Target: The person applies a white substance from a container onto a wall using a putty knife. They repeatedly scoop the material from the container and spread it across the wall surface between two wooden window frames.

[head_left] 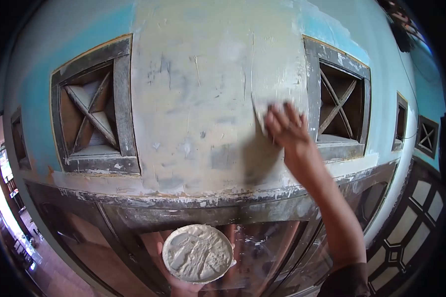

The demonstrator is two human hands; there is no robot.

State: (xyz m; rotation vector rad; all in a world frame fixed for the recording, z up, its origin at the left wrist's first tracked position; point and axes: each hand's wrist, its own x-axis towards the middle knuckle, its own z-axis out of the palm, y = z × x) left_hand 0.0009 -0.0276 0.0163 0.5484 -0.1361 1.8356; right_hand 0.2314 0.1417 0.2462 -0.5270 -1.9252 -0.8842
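My left hand (pixel 182 287) holds a round tub (pixel 232 255) from below, low in the middle of the view. Thick off-white putty (pixel 197 253) fills it, its surface ridged and uneven. Higher up and to the right, my right hand (pixel 287 123) is closed around a putty knife (pixel 256 113). Only its thin blade edge shows, against the wall; the handle is hidden by my fingers. Cream filler with streaks, ridges and grey patches covers the wall panel (pixel 198 99). The hand is slightly blurred and casts a shadow below left.
Wooden-framed vents with crossed slats flank the panel, a left vent (pixel 91 111) and a right vent (pixel 339 104). A worn wooden ledge (pixel 203 200) runs below, above glazed doors. A patterned door (pixel 406 237) stands far right; a bright opening (pixel 5 198) lies at left.
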